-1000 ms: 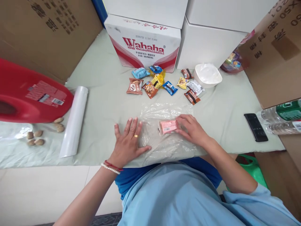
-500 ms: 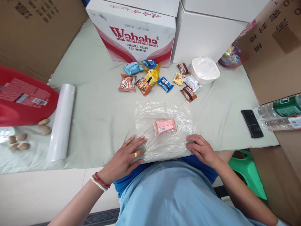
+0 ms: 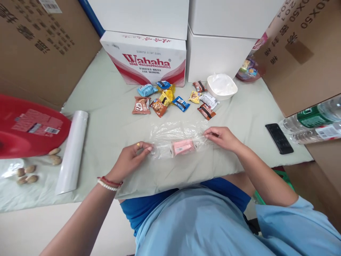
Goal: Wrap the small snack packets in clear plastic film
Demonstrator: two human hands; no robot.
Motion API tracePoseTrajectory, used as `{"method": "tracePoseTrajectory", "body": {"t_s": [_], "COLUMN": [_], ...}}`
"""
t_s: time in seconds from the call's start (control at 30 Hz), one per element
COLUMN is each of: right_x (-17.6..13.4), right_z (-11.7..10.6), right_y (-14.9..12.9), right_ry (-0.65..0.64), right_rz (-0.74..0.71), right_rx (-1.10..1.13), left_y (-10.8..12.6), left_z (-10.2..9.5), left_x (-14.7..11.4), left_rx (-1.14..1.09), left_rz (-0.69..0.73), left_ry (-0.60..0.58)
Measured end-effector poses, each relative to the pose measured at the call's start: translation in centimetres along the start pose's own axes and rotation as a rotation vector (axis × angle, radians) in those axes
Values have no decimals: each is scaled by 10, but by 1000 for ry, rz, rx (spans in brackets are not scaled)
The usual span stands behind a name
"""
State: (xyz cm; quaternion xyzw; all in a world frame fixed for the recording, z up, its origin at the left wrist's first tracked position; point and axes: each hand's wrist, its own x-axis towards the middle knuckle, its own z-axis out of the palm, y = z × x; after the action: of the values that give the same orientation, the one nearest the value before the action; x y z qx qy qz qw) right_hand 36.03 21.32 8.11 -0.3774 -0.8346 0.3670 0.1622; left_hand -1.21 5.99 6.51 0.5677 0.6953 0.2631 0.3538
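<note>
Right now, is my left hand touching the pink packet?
Apart. The head view shows your left hand pinching the edge of the clear plastic sheet, with a stretch of sheet plainly separating it from the pink packet.

Red jug (image 3: 34,128), far left, and paired bottles (image 3: 313,117), far right, are cropped by the frame's edges. Green stool (image 3: 285,177), lower right, is mostly hidden behind table (image 3: 112,124) and right forearm (image 3: 262,172). Pink packet (image 3: 183,147), centre, bears print too small to read.
</note>
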Motion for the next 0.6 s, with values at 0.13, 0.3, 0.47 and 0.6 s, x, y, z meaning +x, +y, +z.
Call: {"method": "tracePoseTrajectory", "body": {"t_s": [0.13,0.3,0.47,0.6], "right_x": [33,49,85,122], "right_z": [12,6,7,32], "right_y": [7,-6,-24,-32], "right_ry": [-91,-111,-44,-195], "right_rz": [180,227,16,9], "right_rx": [-278,-621,-594,-583], "left_y": [-4,12,65,91], "left_z": [8,11,41,90], "left_x": [36,29,-10,-8], "left_rx": [202,401,422,539], "left_rz": [-131,17,466,490], "left_ry": [207,649,742,386]}}
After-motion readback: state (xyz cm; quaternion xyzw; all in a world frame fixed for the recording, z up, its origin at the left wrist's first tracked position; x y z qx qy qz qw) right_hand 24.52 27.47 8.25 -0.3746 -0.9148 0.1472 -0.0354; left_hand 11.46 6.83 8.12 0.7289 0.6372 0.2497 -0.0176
